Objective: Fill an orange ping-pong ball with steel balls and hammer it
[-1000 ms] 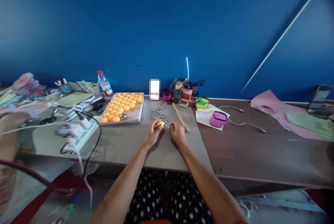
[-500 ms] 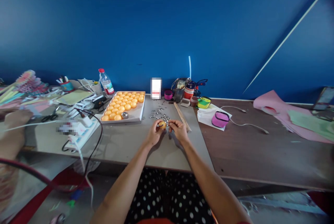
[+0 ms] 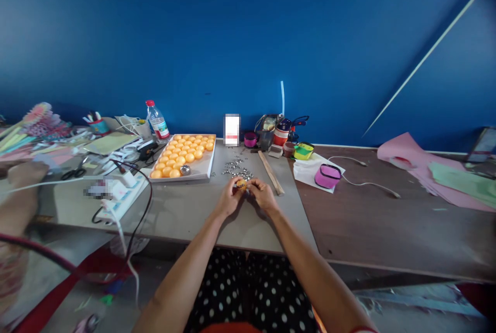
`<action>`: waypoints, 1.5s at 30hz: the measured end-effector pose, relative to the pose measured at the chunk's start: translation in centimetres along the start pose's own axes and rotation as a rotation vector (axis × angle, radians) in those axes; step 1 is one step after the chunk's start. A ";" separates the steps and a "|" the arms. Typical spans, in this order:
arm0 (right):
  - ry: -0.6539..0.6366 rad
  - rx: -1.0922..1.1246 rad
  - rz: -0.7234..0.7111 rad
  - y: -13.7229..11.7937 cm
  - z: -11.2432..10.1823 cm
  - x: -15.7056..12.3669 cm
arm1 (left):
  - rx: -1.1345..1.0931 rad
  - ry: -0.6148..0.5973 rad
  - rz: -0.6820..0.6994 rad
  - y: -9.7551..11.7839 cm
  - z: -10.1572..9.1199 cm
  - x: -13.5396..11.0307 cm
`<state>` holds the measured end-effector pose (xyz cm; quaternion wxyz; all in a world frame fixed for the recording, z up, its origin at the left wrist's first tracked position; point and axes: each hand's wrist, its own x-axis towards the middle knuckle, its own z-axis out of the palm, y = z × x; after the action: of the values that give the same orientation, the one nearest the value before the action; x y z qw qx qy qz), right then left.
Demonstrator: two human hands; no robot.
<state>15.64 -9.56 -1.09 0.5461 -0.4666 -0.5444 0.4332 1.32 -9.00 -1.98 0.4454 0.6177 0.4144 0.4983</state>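
Note:
My left hand point(image 3: 230, 197) is closed around an orange ball point(image 3: 242, 184) that has small dark or metallic bits on its surface. The fingers of my right hand point(image 3: 263, 196) are pinched together at the ball's right side; whatever lies between them is too small to make out. Just beyond both hands, a scatter of small shiny metal pieces point(image 3: 236, 168) lies on the grey mat point(image 3: 194, 214). To their left, a shallow white box point(image 3: 203, 168) holds several plain orange balls point(image 3: 180, 160) and one silver-covered ball point(image 3: 185, 170).
Right of the metal pieces lies a wooden stick point(image 3: 271, 172). A pink-purple pouch point(image 3: 327, 176) sits on white paper. A water bottle point(image 3: 157, 122), scissors point(image 3: 73, 171) and a power strip point(image 3: 124, 198) with cables are on the left. Another person's hand point(image 3: 29, 178) is at far left.
My right hand has moved slightly left, and its fingers now meet the ball in my left hand. The ball stays in nearly the same place.

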 end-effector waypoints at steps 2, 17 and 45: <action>0.001 -0.001 0.015 0.0 0.1 -0.1 | 0.054 -0.020 0.025 0.0 0.0 0.0; -0.077 0.199 0.207 0.2 0.1 -0.3 | 0.116 -0.033 0.057 0.2 -0.1 -0.1; 0.157 -0.341 -0.098 0.6 -0.9 0.0 | 0.011 0.038 0.064 -0.7 -0.1 0.3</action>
<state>16.59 -9.50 -1.69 0.5204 -0.5577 -0.5878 0.2696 1.19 -8.52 -2.58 0.4179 0.6234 0.4057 0.5217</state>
